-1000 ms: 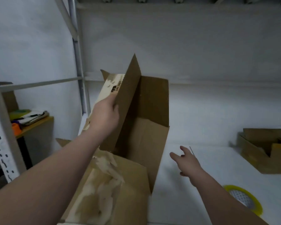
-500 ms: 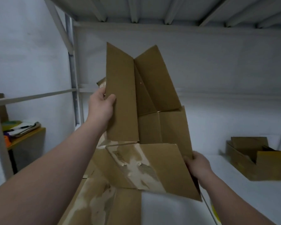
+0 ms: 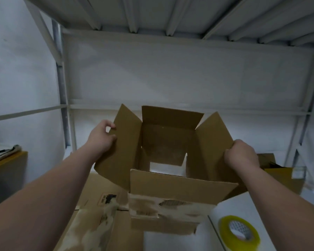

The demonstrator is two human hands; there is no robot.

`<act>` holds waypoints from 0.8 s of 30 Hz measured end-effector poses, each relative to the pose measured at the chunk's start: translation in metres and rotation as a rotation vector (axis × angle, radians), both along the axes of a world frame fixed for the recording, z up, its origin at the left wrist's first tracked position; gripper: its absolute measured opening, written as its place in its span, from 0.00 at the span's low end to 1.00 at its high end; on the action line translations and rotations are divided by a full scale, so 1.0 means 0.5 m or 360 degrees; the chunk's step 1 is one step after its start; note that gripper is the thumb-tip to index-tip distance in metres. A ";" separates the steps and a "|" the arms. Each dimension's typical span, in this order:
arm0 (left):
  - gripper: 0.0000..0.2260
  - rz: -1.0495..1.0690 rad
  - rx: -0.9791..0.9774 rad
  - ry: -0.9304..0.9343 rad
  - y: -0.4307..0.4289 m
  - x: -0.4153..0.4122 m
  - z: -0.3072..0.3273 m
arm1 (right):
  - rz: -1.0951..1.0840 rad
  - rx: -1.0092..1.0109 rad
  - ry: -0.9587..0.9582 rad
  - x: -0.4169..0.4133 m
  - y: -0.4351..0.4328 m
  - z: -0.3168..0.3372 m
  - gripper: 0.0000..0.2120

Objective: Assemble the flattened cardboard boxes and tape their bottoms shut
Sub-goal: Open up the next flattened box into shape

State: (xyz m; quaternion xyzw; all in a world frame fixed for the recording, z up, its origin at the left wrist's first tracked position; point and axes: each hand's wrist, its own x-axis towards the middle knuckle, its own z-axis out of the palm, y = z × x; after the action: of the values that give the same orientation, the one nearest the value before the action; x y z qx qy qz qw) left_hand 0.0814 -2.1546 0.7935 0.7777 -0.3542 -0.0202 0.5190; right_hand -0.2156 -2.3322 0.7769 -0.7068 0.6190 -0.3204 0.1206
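Brown cardboard fills the space between my hands: a cardboard box (image 3: 179, 187), opened out into a square tube and held up in the air in front of me, its mouth tipped toward me. My left hand (image 3: 100, 140) pinches the outer edge of the left flap (image 3: 124, 145), with thumb and fingertips curled onto the board. My right hand (image 3: 241, 156) is closed round the outer edge of the right flap (image 3: 214, 142). Its knuckles face me and the fingers wrap over, so I cannot see their tips. Both flaps splay outward, and the far flap (image 3: 170, 115) stands up between my two hands. The bottom is not closed: looking down through the box, I see a white gap between the lower flaps. The near wall, below and between my wrists, carries torn, pale patches.

Under my left forearm lie flattened boxes (image 3: 98, 223), patchy in the same way, one with a dark printed mark. Below my right forearm a yellowish tape roll (image 3: 225, 236) lies flat on the white table (image 3: 236, 211). Just behind my right hand, partly hidden by it, sits another brown box (image 3: 283, 176). Well out past my left hand, a side desk (image 3: 9, 160) holds papers (image 3: 4, 153).
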 end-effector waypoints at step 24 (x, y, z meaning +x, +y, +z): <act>0.23 -0.1079 0.0698 0.0129 -0.048 0.025 -0.139 | 0.0308 0.0530 -0.0755 0.085 -0.044 -0.174 0.22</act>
State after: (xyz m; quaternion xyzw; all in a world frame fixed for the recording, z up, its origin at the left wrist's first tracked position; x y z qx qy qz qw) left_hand 0.0938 -2.1787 0.7241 0.7075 -0.5572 -0.2959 0.3184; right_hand -0.1730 -2.3541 0.6900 -0.6384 0.5473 -0.3577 0.4061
